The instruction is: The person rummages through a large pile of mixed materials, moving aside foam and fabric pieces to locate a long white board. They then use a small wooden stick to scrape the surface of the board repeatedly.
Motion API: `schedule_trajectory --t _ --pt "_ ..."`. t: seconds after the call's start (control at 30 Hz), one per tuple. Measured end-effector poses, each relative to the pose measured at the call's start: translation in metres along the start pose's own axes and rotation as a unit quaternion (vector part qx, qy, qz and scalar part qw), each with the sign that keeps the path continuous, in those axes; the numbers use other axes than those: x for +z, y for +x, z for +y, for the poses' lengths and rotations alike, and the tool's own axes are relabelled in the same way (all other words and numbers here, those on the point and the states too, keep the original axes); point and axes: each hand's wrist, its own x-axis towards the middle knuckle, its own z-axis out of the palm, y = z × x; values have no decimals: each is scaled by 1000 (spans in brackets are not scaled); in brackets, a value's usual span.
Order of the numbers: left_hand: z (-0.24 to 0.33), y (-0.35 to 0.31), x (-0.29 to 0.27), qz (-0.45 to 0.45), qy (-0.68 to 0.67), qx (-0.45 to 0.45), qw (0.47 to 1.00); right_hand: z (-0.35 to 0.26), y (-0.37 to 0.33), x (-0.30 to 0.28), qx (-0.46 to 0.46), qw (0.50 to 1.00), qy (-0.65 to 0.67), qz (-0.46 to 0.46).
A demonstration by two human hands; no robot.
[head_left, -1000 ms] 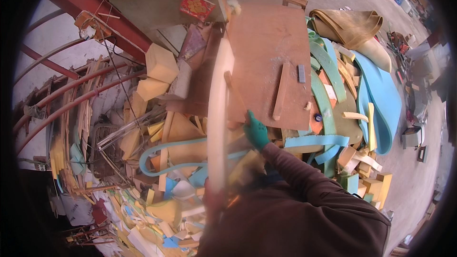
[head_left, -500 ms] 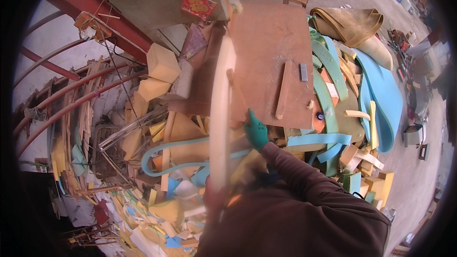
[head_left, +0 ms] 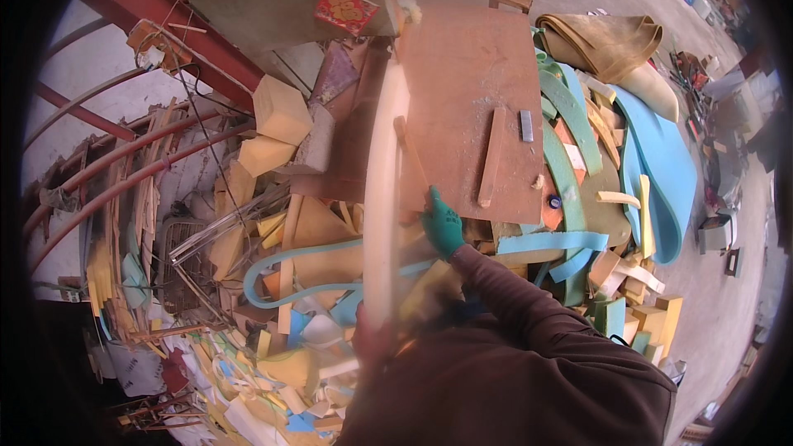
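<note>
A long pale foam strip [head_left: 382,198] runs up the frame's centre, its upper part overlapping the left edge of a brown board [head_left: 467,58]; contact is unclear. At lower centre the left hand [head_left: 373,337] blurs against its near end, so I cannot tell how the fingers stand. Mid-frame, the gloved right hand [head_left: 444,230] seems to have its fingers closed on a slim tan stick [head_left: 415,153] slanting toward the strip. Best, I judge, to support the strip so it does not bow, and keep stick pressure light. Right of the stick lie a wooden bar [head_left: 491,157] and grey block [head_left: 526,125]; a blue foam sheet [head_left: 667,182] folds at right.
</note>
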Motion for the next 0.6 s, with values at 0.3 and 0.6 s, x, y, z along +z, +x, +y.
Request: schedule_trajectory --t 0.3,0.6 --pt "12 6 -4 6 -9 22 1000 4 10 7 -26 999 -9 43" --pt "11 22 1 34 -18 65 997 -4 25 0 -14 999 10 44"
